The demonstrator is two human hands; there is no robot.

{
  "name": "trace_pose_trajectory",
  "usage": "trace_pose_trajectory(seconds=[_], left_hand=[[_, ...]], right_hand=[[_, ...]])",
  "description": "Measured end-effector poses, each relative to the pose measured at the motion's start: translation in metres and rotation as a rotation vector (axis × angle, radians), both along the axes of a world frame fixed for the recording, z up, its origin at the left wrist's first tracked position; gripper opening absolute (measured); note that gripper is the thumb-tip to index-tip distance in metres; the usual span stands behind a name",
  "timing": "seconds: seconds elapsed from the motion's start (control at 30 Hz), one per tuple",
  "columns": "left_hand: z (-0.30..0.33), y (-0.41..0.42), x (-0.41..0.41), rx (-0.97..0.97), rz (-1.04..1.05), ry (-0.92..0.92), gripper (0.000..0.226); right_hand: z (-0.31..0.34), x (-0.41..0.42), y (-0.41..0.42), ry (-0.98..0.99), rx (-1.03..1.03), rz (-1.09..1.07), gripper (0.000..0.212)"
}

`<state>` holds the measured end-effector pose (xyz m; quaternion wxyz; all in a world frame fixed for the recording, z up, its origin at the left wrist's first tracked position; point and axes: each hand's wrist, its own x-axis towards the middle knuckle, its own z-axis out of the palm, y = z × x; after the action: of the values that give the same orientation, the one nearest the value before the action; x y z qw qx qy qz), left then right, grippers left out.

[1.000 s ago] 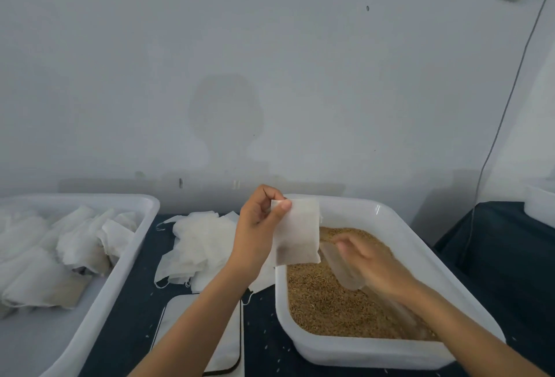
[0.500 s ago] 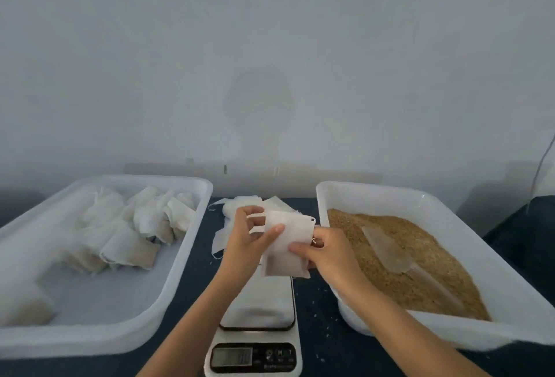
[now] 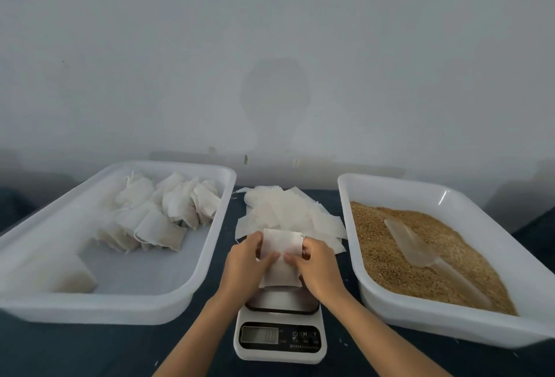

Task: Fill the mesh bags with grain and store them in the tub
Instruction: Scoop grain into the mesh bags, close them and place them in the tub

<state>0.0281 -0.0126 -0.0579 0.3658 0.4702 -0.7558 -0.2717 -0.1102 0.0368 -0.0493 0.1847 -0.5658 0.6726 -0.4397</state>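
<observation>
While above the scale (image 3: 280, 335) (display unreadable): mesh bag (image 3: 280, 259), in both hands' grip, left hand (image 3: 244, 265), right hand (image 3: 319, 267).

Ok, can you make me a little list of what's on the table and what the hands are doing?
left hand: pinches the left side of the mesh bag
right hand: pinches its right side
bag position: held above the scale
left tub: holds filled bags
right tub: holds grain, with a clear scoop lying on it
between the tubs: pile of empty bags on the dark table
scale reading: too blurred to tell
</observation>
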Motion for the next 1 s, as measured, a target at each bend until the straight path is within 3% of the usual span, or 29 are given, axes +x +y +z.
trace_pose_trajectory(seconds=[0.1, 0.37, 0.67, 1.0], left_hand=[[-0.005, -0.003, 0.002, -0.023, -0.017, -0.014, 0.023], [-0.004, -0.021, 0.011, 0.028, 0.06, 0.304, 0.033], [-0.015, -0.029, 0.011, 0.034, 0.087, 0.293, 0.028], [-0.018, -0.034, 0.011, 0.081, 0.065, 0.253, 0.025]], right_hand=[[-0.005, -0.005, -0.001, -0.02, -0.021, -0.02, 0.01], [-0.003, -0.018, -0.006, -0.215, -0.121, -0.09, 0.023], [-0.009, -0.025, -0.008, -0.318, -0.125, -0.119, 0.019], [-0.013, -0.028, -0.014, -0.282, -0.107, -0.134, 0.018]])
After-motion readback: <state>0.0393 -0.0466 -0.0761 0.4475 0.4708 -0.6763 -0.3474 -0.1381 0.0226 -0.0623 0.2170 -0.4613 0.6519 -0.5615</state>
